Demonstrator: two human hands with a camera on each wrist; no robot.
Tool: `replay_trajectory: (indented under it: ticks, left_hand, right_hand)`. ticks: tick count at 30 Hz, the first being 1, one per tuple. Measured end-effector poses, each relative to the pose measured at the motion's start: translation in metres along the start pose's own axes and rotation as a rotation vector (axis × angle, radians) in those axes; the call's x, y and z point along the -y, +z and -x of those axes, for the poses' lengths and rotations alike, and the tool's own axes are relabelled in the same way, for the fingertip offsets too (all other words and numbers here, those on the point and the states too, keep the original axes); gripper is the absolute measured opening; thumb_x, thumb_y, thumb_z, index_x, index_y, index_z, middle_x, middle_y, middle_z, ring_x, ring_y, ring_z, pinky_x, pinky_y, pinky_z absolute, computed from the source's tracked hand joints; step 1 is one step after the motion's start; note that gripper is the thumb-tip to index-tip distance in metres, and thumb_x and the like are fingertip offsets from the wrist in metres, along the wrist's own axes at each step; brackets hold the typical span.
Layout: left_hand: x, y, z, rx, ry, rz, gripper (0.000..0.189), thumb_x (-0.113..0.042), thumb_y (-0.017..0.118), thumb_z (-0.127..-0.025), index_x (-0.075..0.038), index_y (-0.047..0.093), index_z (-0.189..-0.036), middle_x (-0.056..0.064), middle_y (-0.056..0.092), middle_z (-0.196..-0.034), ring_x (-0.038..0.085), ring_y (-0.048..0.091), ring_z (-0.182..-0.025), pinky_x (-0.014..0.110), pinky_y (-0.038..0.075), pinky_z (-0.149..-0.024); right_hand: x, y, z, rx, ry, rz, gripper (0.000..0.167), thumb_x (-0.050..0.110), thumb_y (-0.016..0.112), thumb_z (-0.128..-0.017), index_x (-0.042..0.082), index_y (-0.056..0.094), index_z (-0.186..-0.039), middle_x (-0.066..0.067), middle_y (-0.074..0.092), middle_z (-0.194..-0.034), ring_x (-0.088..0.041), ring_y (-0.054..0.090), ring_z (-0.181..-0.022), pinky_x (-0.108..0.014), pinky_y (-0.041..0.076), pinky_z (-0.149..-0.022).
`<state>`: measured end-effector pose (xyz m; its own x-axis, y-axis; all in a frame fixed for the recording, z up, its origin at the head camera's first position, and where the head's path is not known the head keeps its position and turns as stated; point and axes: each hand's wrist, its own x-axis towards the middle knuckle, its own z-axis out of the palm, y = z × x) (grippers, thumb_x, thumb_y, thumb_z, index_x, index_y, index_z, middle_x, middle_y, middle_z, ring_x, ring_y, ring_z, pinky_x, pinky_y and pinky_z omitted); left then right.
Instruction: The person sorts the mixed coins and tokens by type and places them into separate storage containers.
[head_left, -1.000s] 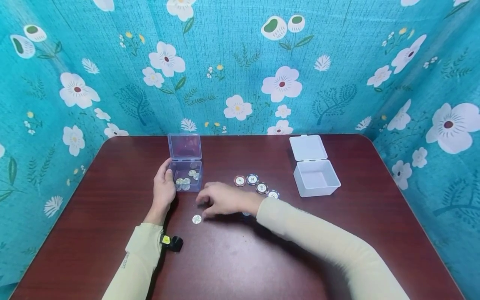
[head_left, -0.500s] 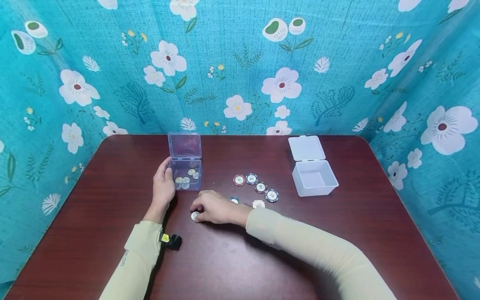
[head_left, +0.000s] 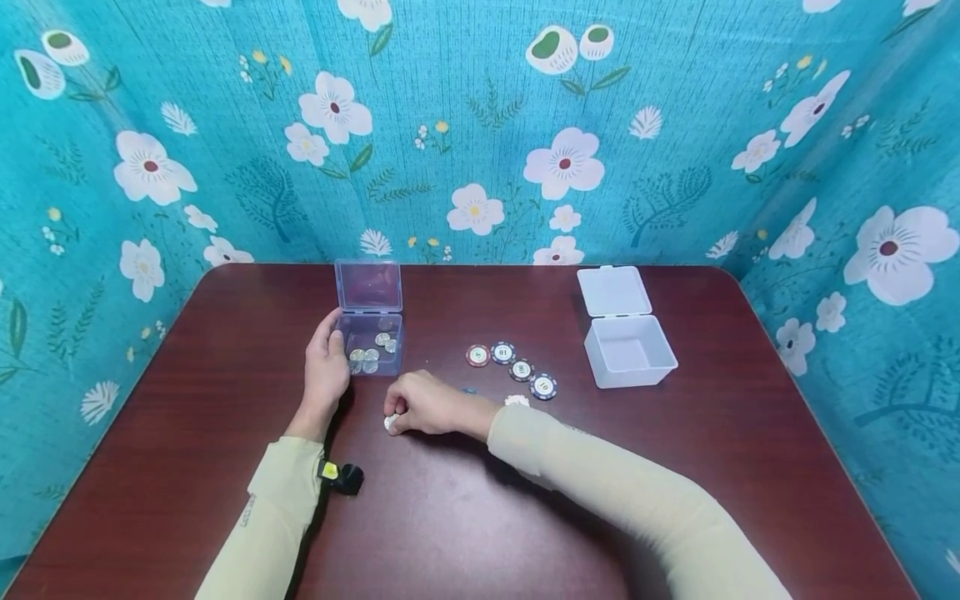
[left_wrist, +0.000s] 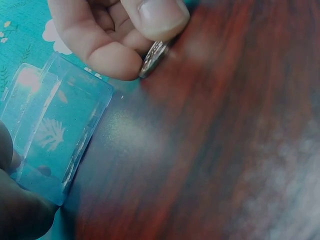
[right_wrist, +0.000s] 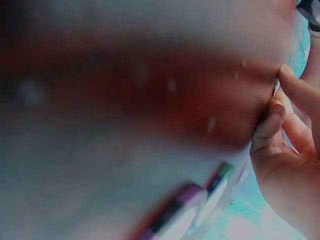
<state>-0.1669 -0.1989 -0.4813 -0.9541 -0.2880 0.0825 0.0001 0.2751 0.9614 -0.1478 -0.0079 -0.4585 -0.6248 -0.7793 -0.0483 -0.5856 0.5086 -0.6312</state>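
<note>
My left hand (head_left: 326, 367) grips the left side of a clear plastic box (head_left: 387, 367), its hinged lid (head_left: 369, 286) standing up at the back. Several silver coins (head_left: 371, 360) lie inside. Just in front of the box, my right hand (head_left: 426, 404) pinches one silver coin (head_left: 390, 422) between thumb and fingertips. Seen from the left wrist, that coin (left_wrist: 154, 57) is tipped on edge, low over the table. The right wrist view shows only its thin edge between the fingers.
Right of the box lie poker chips: one red (head_left: 477, 356), a blue (head_left: 503, 353), a black (head_left: 521, 371) and others. A white chip (head_left: 517, 401) is partly hidden by the right arm. An open white box (head_left: 634, 379) stands at the right. A floral curtain (head_left: 480, 125) hangs behind the table.
My right hand has come down and slightly left to the loose coin on the table, taken it between thumb and fingers and tipped it up. The left hand stays at the clear box.
</note>
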Motion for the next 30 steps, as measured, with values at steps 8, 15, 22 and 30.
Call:
replay_trajectory:
  ticks: [8,15,22,30]
  left_hand:
    - [0.000,0.000,0.000,-0.003,-0.002,-0.008,0.046,-0.009,0.031,-0.109,-0.007,0.038,-0.155,0.015,0.041,-0.155,0.026,0.038,-0.141,0.042,0.029,-0.117]
    - [0.000,0.001,-0.001,-0.009,-0.002,-0.023,0.046,-0.007,0.032,-0.109,-0.006,0.039,-0.154,0.016,0.041,-0.155,0.026,0.037,-0.141,0.042,0.029,-0.117]
    - [-0.002,0.003,0.000,-0.008,-0.010,-0.006,0.045,-0.006,0.032,-0.109,-0.005,0.039,-0.154,0.017,0.042,-0.154,0.026,0.039,-0.140,0.040,0.031,-0.116]
    - [0.000,0.002,-0.001,-0.007,-0.005,0.007,0.045,-0.007,0.031,-0.109,-0.005,0.039,-0.154,0.018,0.042,-0.153,0.025,0.040,-0.140,0.039,0.032,-0.115]
  right_hand:
    - [0.004,-0.008,-0.008,0.119,0.011,0.110,0.016,0.023,0.085,-0.082,0.015,0.072,-0.082,0.010,0.058,-0.072,-0.005,0.054,-0.072,-0.016,0.042,-0.067]
    - [0.007,-0.013,-0.011,0.172,0.007,0.208,0.017,0.028,0.084,-0.083,0.017,0.071,-0.079,0.012,0.058,-0.069,-0.006,0.054,-0.073,-0.018,0.042,-0.068]
    - [0.006,-0.012,-0.009,0.161,0.023,0.227,0.019,0.031,0.084,-0.083,0.018,0.071,-0.079,0.012,0.059,-0.074,-0.007,0.055,-0.077,-0.020,0.044,-0.071]
    - [0.009,-0.012,-0.008,0.156,0.031,0.277,0.019,0.033,0.083,-0.083,0.019,0.071,-0.077,0.013,0.059,-0.073,-0.008,0.057,-0.078,-0.022,0.046,-0.073]
